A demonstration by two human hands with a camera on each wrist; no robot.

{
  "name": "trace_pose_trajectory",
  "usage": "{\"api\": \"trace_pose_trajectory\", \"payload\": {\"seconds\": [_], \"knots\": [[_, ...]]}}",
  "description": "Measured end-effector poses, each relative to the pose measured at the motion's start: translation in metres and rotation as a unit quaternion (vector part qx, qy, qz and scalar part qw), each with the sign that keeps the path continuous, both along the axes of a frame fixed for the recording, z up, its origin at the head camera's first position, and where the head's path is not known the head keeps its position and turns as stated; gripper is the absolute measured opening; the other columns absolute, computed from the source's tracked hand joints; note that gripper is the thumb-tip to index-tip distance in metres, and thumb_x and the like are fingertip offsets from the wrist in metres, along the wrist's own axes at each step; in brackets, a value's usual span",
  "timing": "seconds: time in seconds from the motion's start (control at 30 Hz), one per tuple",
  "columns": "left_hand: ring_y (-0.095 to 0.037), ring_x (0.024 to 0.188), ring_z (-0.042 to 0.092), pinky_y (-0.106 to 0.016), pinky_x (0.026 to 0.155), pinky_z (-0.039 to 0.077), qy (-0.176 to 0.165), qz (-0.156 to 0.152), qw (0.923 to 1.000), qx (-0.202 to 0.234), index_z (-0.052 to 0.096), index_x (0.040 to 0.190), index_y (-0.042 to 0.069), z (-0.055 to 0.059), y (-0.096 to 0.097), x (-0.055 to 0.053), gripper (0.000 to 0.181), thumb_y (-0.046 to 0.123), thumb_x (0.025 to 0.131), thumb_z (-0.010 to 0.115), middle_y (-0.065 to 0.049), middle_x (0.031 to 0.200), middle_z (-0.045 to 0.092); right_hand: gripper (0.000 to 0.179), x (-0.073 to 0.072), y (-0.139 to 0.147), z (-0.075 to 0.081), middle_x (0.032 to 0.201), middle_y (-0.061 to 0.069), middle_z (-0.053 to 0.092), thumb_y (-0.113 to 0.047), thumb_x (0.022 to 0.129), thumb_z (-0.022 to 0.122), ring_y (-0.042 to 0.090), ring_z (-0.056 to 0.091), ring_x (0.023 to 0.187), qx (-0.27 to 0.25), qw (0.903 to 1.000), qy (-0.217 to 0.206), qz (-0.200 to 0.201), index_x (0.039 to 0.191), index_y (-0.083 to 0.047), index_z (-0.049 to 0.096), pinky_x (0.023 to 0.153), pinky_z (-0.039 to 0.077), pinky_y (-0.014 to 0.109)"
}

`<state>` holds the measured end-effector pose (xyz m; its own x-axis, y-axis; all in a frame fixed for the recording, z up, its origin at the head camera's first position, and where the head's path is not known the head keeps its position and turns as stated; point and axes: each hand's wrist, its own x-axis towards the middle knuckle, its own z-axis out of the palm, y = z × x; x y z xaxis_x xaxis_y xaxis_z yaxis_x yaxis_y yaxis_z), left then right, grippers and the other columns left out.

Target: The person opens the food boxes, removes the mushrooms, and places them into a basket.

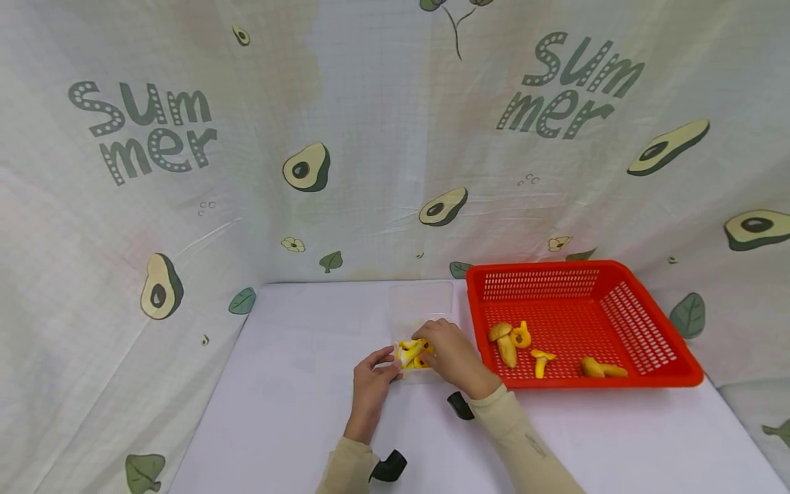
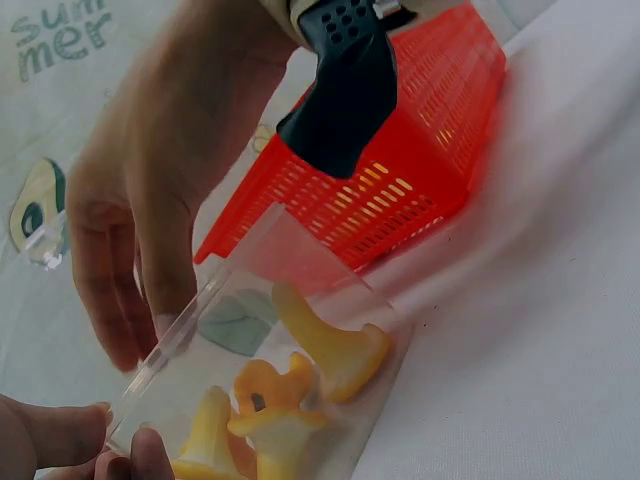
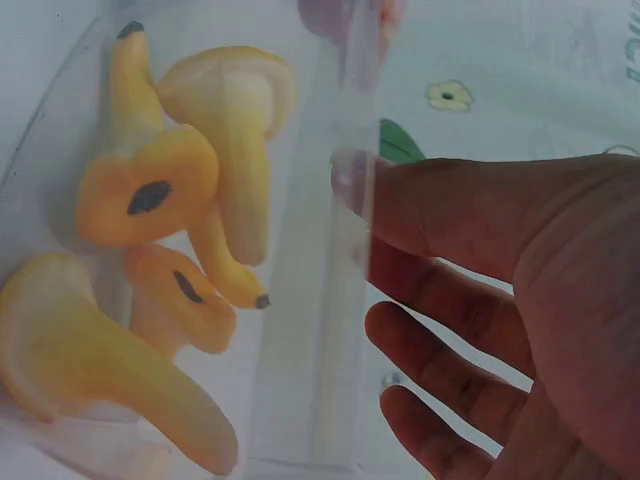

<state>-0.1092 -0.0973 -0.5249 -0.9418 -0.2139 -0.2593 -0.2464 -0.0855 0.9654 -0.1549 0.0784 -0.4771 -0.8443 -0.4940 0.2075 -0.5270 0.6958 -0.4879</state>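
Note:
A clear plastic box (image 2: pixel 296 238) holds several yellow toy mushrooms (image 3: pixel 215 150), some with black spots. My left hand (image 1: pixel 371 385) pinches the box at its left side, thumb and fingertips at the rim in the left wrist view. Over the right and back of the box reaches my right hand (image 1: pixel 453 355), its thumb and index finger meeting at the plastic edge while the other fingers bend loosely outside. The clear lid (image 1: pixel 422 300) lies folded back on the table behind the box.
To the right stands a red plastic basket (image 1: pixel 663 329) with several mushrooms in it, some yellow (image 1: pixel 541 363), some brownish (image 1: pixel 592 368). A patterned cloth (image 1: pixel 370 137) hangs behind the white table (image 1: pixel 278 384). Black wrist mounts (image 1: pixel 389 466) sit below both hands.

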Motion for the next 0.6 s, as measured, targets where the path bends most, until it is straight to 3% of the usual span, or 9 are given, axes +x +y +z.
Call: {"api": "trace_pose_trajectory", "payload": {"seconds": [0.3, 0.6], "knots": [[-0.015, 0.082, 0.066, -0.025, 0.074, 0.065, 0.013, 0.003, 0.9997, 0.018, 0.065, 0.133, -0.013, 0.002, 0.000, 0.002, 0.041, -0.007, 0.094, 0.073, -0.016, 0.110, 0.061, 0.032, -0.010, -0.013, -0.015, 0.108, 0.011, 0.077, -0.001, 0.082, 0.089, 0.029, 0.063, 0.098, 0.001, 0.9993, -0.033, 0.018, 0.112, -0.003, 0.080, 0.092, 0.056, 0.046], [-0.012, 0.079, 0.066, -0.026, 0.072, 0.065, 0.028, 0.004, 0.9993, 0.023, 0.065, 0.131, -0.014, 0.000, -0.001, 0.003, 0.040, -0.008, 0.092, 0.074, -0.017, 0.107, 0.061, 0.032, -0.018, -0.020, -0.017, 0.107, 0.009, 0.078, -0.004, 0.079, 0.092, 0.027, 0.063, 0.098, 0.010, 0.9975, -0.051, 0.047, 0.110, -0.005, 0.082, 0.093, 0.056, 0.046]]}}
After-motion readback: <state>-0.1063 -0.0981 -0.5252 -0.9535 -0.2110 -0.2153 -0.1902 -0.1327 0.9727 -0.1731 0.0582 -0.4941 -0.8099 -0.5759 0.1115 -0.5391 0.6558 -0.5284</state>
